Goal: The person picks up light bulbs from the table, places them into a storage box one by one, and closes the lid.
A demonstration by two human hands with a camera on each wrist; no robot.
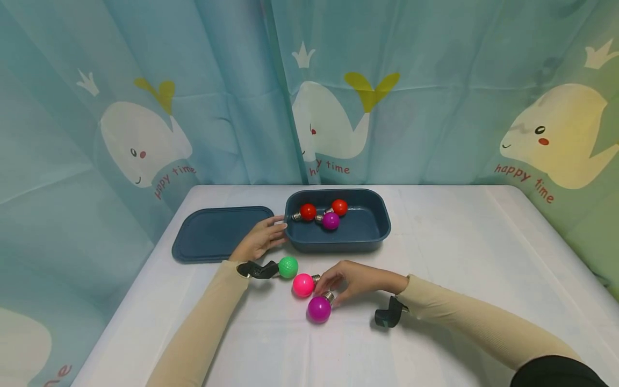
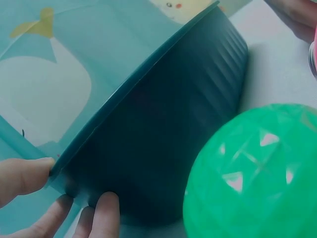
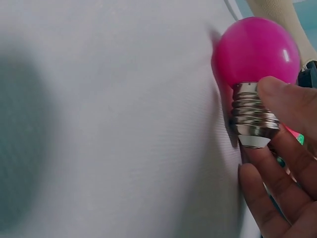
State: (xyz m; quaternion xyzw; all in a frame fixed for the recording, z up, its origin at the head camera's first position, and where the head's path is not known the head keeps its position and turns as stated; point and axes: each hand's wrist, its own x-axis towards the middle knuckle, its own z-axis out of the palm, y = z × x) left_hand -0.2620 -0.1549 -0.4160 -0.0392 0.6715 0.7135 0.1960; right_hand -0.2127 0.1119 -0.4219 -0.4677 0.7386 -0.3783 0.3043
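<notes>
My right hand [image 1: 355, 280] holds a purple light bulb [image 1: 319, 309] by its silvery screw base, close over the white table. In the right wrist view the thumb presses on the bulb's threads [image 3: 250, 106], with the fingers behind. A pink bulb [image 1: 303, 285] lies just beyond, next to a green faceted bulb [image 1: 288, 267] near the left wrist. My left hand [image 1: 261, 239] touches the left end of a dark blue box [image 1: 333, 247], fingertips at its rim and outer wall. Inside lie two red bulbs [image 1: 308, 212] and another purple bulb [image 1: 331, 221].
A dark blue lid [image 1: 213, 234] lies flat on the table to the left of the box. Behind the white-covered table [image 1: 450, 236] hangs a light blue curtain [image 1: 420, 123] with whale prints. Each wrist carries a black camera mount [image 1: 388, 314].
</notes>
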